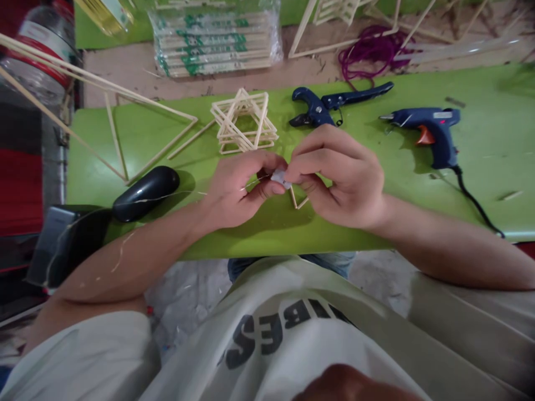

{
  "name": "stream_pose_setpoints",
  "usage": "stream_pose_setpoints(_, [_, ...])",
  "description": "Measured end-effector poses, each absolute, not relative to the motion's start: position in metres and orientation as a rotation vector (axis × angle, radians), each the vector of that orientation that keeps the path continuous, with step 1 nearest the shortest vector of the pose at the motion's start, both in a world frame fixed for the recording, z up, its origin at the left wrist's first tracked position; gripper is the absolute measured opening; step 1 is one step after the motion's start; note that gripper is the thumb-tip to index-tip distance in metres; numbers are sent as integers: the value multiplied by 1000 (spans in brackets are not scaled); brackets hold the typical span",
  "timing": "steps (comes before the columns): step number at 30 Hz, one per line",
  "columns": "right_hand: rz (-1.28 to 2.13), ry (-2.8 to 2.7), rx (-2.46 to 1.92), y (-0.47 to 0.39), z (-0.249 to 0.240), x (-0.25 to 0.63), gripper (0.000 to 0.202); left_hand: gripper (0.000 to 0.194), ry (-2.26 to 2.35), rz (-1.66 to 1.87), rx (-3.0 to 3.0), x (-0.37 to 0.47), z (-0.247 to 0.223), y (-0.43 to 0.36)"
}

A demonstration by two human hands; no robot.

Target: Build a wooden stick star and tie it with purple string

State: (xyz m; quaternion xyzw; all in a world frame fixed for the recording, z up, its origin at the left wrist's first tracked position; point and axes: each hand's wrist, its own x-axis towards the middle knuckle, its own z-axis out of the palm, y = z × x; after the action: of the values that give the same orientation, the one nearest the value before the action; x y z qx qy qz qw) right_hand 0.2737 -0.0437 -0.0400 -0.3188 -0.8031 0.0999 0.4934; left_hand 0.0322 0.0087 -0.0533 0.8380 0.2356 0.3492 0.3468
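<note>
Between my two hands is a small whitish, translucent piece (pixel 279 177), perhaps the end box of a string of lights, too small to make out fully. My left hand (pixel 238 189) pinches it from the left with thumb and forefinger. From the right, the fingertips of my right hand (pixel 338 175) close on its other side. A thin light-coloured wire (pixel 190 192) runs from the piece over my left wrist and forearm. Below my right fingers, a joined corner of thin wooden sticks (pixel 297 206) shows, partly hidden. Just beyond my hands stands a star-shaped stick frame (pixel 246 125).
On the green table (pixel 251 239), blue cutters (pixel 320 108) and a corded blue glue gun (pixel 438 125) lie to the right. A black mouse-shaped object (pixel 146 193) and a large stick frame (pixel 119 133) sit left. Bagged sticks (pixel 217 42) and purple cord (pixel 371 53) are farther back.
</note>
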Motion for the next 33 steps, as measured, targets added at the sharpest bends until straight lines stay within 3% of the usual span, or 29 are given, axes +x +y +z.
stream_pose_setpoints(4, [261, -1933, -748, -43, -42, 272, 20, 37, 462, 1099, 2179, 33, -56, 11])
stream_pose_setpoints(9, [241, -1928, -726, -43, -43, 271, 19, 43, 584, 1015, 2152, 33, -60, 11])
stream_pose_setpoints(19, [166, -1980, -743, -40, -41, 279, 24, 32, 606, 1054, 1965, 37, -61, 5])
stream_pose_setpoints(25, [144, -2033, -789, -38, -37, 285, 18, 55, 638, 969, 1812, 39, -65, 3])
stream_pose_setpoints(29, [171, -1968, -785, -35, -39, 284, 11, 46, 659, 923, 1705, 40, -62, 3])
stream_pose_setpoints(33, [273, -1932, -828, -36, -38, 283, 7, 53, 678, 876, 1653, 39, -61, 5])
